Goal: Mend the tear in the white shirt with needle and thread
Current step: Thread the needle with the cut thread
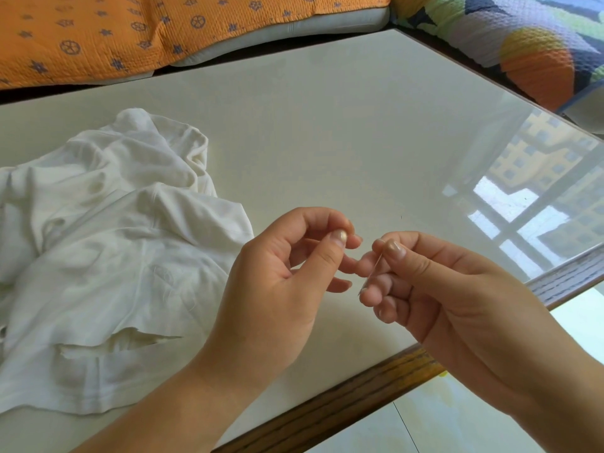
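Midair — right hand [425, 282] pinches needle [372, 269], shirt [114, 256] nearby

Over the worktop [327, 125] the right grip [451, 295] pinches a thin needle [376, 267] between thumb and forefinger, the left grip [277, 282] just beside it, fingertips pinched together, the crumpled white shirt [114, 240] lying left of both, tear [137, 341] upward.
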`<state>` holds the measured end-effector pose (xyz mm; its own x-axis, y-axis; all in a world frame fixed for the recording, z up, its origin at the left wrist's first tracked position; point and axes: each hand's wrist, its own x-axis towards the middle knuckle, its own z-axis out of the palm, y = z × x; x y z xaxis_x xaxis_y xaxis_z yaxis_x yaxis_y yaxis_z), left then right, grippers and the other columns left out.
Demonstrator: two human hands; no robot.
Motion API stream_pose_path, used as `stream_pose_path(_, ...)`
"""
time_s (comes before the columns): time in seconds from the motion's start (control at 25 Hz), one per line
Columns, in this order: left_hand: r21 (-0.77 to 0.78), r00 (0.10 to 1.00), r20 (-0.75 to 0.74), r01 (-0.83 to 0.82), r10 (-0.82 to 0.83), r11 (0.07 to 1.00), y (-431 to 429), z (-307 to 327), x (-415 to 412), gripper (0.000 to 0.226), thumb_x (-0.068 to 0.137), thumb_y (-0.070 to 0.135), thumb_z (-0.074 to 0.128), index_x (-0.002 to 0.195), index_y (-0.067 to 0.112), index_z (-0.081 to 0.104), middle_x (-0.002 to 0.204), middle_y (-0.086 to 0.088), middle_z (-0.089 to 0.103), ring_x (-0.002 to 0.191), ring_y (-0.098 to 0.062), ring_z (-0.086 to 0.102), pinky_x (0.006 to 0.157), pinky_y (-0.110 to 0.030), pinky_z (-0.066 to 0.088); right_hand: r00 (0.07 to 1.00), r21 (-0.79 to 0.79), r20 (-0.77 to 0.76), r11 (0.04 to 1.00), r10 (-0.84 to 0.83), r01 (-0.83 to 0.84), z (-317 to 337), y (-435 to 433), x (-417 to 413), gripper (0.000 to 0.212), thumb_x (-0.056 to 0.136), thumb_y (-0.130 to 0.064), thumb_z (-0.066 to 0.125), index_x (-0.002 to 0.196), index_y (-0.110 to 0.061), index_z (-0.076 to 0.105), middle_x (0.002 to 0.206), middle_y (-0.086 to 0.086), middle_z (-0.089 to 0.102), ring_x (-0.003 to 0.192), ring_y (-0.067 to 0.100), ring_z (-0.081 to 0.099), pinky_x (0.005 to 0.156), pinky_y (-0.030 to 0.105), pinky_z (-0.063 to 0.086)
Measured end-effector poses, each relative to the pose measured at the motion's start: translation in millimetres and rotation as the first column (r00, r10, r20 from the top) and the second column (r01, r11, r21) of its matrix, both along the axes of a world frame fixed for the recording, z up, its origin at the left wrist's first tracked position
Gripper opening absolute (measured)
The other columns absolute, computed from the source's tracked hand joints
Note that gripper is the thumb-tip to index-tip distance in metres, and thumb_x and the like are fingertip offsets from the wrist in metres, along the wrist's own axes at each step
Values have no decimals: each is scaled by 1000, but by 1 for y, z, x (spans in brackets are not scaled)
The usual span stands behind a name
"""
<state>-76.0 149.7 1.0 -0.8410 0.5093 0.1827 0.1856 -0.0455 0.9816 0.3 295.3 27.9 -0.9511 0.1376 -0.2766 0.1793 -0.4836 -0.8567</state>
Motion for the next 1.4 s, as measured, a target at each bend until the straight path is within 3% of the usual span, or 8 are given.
stream_pose_path(0.28,-2,1000,8,-16,16,1000,0,1,0,11,94,32,58,92,29,69,88,7,72,82,-16,72,65,-28,60,1000,-23,-14,1000,-4,4,-2,0,0,12,70,-11,65,75,-7,75,71,14,64,59,19,63,52,22,52)
stream_pose_path(0.48,3,996,83,32,-33,999,-2,1,-1,12,93,34,63,103,26,65,89,2,73,81,-16,72,67,-28,59,998,103,-30,993,-54,56,-1,-1,0,13,66,-20,69,72,-10,75,67,11,66,59,19,62,54,21,52)
stream_pose_path(0.56,-11,983,141,120,-117,993,-2,-1,0,23,84,38,67,105,29,64,92,-1,73,86,-18,72,70,-30,59,995,166,-49,982,-86,93,-1,-1,1,13,67,-23,71,72,-12,75,66,9,66,58,18,59,55,21,50)
stream_pose_path(0.72,-110,978,98,196,-185,974,-1,-4,0,23,80,44,68,100,35,72,91,4,77,93,-21,72,82,-42,59,992,290,-81,949,-101,120,-3,0,2,17,69,-26,72,75,-11,76,67,12,66,61,19,56,57,22,49)
stream_pose_path(0.92,-94,984,108,149,-138,984,1,-2,-1,17,82,33,71,96,28,79,85,2,77,83,-20,73,74,-28,60,990,360,-96,923,-105,133,-2,1,4,22,65,-28,73,77,-10,77,65,12,67,61,19,59,56,22,49)
stream_pose_path(1.4,-81,983,149,122,-109,989,-2,2,-2,19,81,33,67,92,23,79,83,-4,77,84,-24,73,74,-29,59,992,271,-112,959,-55,83,-2,2,4,33,61,-20,73,92,-14,79,71,14,69,61,19,59,62,20,51)
